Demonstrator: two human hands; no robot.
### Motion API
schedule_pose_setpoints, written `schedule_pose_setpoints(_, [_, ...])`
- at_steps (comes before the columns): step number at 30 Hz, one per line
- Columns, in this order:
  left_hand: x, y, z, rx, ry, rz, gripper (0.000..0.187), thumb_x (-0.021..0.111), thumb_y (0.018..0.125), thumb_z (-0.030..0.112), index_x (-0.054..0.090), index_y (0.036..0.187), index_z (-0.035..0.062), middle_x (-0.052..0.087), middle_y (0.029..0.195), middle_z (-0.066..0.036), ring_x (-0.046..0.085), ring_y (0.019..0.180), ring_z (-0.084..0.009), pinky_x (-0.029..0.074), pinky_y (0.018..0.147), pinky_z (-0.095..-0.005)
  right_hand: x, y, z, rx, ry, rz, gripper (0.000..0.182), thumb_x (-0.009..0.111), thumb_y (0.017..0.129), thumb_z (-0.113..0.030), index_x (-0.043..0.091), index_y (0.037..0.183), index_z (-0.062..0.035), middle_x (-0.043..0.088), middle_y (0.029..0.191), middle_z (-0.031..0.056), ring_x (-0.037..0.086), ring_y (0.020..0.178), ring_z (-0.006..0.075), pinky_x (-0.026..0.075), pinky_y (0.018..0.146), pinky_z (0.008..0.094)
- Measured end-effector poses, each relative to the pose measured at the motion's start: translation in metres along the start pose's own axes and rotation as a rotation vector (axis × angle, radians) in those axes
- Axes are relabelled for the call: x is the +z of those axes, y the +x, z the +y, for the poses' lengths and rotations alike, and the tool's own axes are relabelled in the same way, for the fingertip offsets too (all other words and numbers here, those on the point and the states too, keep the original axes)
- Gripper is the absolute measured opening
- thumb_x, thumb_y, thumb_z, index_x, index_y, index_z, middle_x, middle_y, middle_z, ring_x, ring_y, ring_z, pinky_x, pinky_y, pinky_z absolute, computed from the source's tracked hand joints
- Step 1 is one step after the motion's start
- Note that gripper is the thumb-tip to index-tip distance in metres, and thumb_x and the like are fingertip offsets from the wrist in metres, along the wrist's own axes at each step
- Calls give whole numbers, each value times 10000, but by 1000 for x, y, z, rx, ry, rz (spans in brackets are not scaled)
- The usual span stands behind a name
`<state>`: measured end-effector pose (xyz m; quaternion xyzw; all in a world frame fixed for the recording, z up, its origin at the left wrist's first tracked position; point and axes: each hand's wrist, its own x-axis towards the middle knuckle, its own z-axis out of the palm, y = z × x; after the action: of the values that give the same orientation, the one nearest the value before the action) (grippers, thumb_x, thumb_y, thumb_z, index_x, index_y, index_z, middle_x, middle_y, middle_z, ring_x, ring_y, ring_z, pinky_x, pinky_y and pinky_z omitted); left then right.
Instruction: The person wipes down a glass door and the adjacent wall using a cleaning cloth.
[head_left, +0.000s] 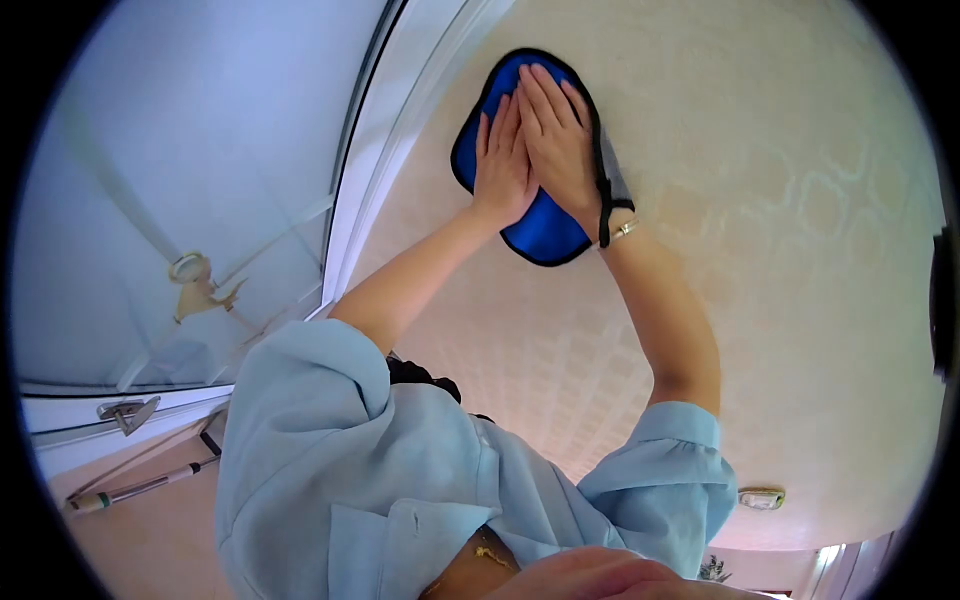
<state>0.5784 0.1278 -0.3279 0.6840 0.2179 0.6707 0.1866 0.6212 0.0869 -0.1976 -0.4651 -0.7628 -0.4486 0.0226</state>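
A blue pad (548, 232) with black edging and a grey section along its right side lies against the pale patterned wall (780, 300). Flat on its blue face rests my left hand (505, 170), fingers stretched out and pointing up. My right hand (558, 140) also lies flat on it, just right of the left hand and overlapping it at the fingers. A black strap or edge of the pad runs beside my right wrist, where I wear a bracelet (622, 232). Neither hand is wrapped round the pad.
A white-framed glass pane (200, 120) stands at the left, with a metal handle (128, 412) on the lower frame. Below it leans a pole (150, 487). A small fixture (762, 498) sits on the wall at lower right, and a dark object (940, 305) at the right edge.
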Motion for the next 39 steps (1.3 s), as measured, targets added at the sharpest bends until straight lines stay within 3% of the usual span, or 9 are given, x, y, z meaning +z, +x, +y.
schedule_pose_setpoints(9, [4,117,86,269,52,128,733,621,885,350,374,1498,34,323,1578,-149,246,1486,-318,119,1197,-570,-118,17,72,69,-296,39,474,538,879,-54,557,1352,-46,516,1471,71,449,1388,207,335,1131,422])
schedule_pose_setpoints(11, [8,114,78,254,20,105,696,599,901,354,389,1491,51,353,1566,-120,264,1485,-274,126,1197,-562,-117,17,64,152,-195,-38,457,472,892,-84,535,1320,65,495,1445,199,391,1409,322,243,1181,474])
schedule_pose_setpoints(24, [10,-15,21,130,-4,23,787,413,982,543,269,1530,-4,230,1612,-202,159,1500,-418,69,1182,-609,-34,-42,7,5,30,-49,475,545,835,-120,577,1287,21,502,1447,165,423,1394,295,307,1165,447])
schedule_pose_setpoints(25, [9,-2,29,156,-36,-28,797,425,975,540,230,1555,30,180,1632,-193,113,1509,-414,51,1186,-600,-40,-45,14,7,45,-45,496,550,822,-124,579,1297,17,502,1447,173,422,1395,300,304,1168,441])
schedule_pose_setpoints(28, [14,54,84,207,-107,-66,653,550,908,522,496,1423,124,392,1545,-121,252,1482,-331,119,1167,-624,-99,-52,54,173,-131,-97,484,565,848,-101,569,1327,-36,539,1425,127,474,1354,280,336,1146,442])
schedule_pose_setpoints(33, [31,131,175,450,-154,151,649,551,943,374,409,1501,74,229,1599,-253,159,1496,-410,90,1170,-650,-193,-44,104,115,-491,132,390,489,912,-25,570,1293,5,592,1329,216,520,1287,378,408,1082,439])
schedule_pose_setpoints(35, [36,123,176,450,-116,160,661,559,932,378,408,1505,84,216,1609,-238,161,1499,-402,98,1171,-645,-187,-63,113,86,-633,60,404,551,964,-172,567,1363,-104,551,1441,52,488,1361,225,362,1141,429])
schedule_pose_setpoints(37, [37,97,169,452,-108,121,669,560,930,377,398,1510,86,201,1616,-228,154,1504,-390,105,1169,-647,-172,-78,101,97,-614,8,426,507,1021,-219,506,1436,-124,515,1482,29,438,1406,200,341,1159,420])
schedule_pose_setpoints(39, [41,48,155,378,153,133,616,577,890,528,541,1394,176,408,1543,-96,265,1482,-299,120,1152,-655,-156,-99,77,99,-456,-50,524,559,963,-151,451,1475,-123,450,1534,46,381,1445,209,285,1185,433])
